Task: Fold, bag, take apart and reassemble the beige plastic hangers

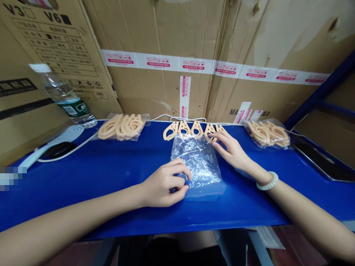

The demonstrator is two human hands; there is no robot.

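A clear plastic bag lies flat and wrinkled on the blue tabletop in front of me. At its lower left edge, my left hand has its fingers curled, thumb and index tips close together on the film. Beyond the bag's far edge stands a row of several beige teardrop-shaped pieces with large holes, like folded travel hangers. Over the right end of that row reaches my right hand, fingers apart, fingertips at a beige piece. It partly hides the last piece. A pale beaded bracelet circles my right wrist.
Filled bags of beige pieces lie at left and right. A water bottle, pale brush-like object and dark oval object sit left. A dark flat device lies right. Cardboard walls the back, with a white cable below.
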